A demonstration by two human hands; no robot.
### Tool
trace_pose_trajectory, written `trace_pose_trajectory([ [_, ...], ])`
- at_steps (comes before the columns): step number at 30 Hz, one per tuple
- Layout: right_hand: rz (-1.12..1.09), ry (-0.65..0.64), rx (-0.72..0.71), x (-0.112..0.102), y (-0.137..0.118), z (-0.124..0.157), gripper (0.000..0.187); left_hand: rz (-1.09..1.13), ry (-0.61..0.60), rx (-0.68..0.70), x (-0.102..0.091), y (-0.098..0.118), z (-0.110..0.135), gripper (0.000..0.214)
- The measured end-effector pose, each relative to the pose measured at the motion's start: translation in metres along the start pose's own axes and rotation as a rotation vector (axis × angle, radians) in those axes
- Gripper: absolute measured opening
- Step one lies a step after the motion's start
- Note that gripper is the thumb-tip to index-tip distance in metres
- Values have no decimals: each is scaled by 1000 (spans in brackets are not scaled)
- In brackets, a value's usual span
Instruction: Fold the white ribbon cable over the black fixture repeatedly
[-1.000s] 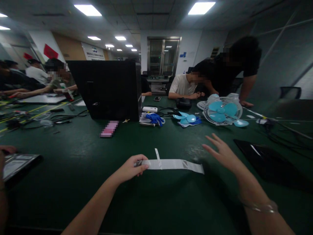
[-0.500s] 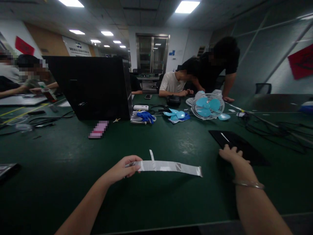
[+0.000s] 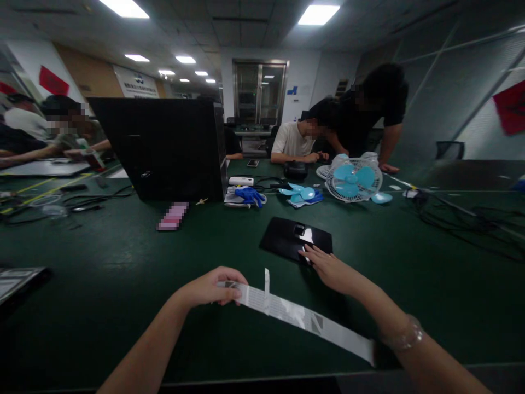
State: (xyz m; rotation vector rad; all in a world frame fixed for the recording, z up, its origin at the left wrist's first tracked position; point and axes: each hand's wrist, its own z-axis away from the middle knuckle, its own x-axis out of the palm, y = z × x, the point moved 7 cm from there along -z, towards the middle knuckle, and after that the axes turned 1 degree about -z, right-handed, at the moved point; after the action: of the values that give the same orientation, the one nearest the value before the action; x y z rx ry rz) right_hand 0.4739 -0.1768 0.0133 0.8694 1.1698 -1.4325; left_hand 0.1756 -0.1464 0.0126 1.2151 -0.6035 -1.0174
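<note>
A long white flat ribbon cable with grey patches and a small tab standing up stretches across the front of the table. My left hand pinches its left end between thumb and fingers, and its other end slopes down to the right. Farther back is a glossy black flat panel with a small square feature near its top. My right hand rests on the panel's near right part with its fingers stretched out; the thumb is hidden. A clear bangle circles the right wrist.
A large black computer case stands at the back left, near a pink pixelated item and keys. Blue gloves, loose fan blades and a caged fan lie beyond. Cables tangle at right. Other people sit and stand behind.
My right hand and the black panel have moved left toward the middle. The ribbon cable's free right end has come nearer to me and lower.
</note>
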Motion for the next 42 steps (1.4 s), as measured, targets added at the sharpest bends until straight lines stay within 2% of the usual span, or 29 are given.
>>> trace_pose_trajectory([
  [6,-39,-75,-271,0,-55,16,56,-27,-29,-12,3,6,2,28],
  [10,-101,-106,-397,0,-77,19,54,-12,-34,12,2,8,3,27],
  [15,-212,-131,-387,-7,-81,15,49,37,36,36,-5,5,0,30],
  [19,-601,-216,-323,-18,-77,25,57,50,182,45,-17,1,-2,34],
  [21,-686,-280,-339,-20,-78,33,68,43,262,36,-23,-2,-3,36],
  [23,-609,-250,-353,-23,-76,35,76,26,327,22,-28,-3,-3,38],
  [26,-452,-73,-376,-34,-70,29,58,-29,392,-21,-33,-5,-4,41],
  [29,-338,12,-391,-38,-60,19,46,-130,455,-39,-37,-3,-4,41],
  [34,-246,54,-372,-32,-46,6,42,-412,643,-90,-49,1,-1,31],
  [42,-102,89,-366,-16,-43,1,42,-630,700,-301,-49,0,2,30],
])
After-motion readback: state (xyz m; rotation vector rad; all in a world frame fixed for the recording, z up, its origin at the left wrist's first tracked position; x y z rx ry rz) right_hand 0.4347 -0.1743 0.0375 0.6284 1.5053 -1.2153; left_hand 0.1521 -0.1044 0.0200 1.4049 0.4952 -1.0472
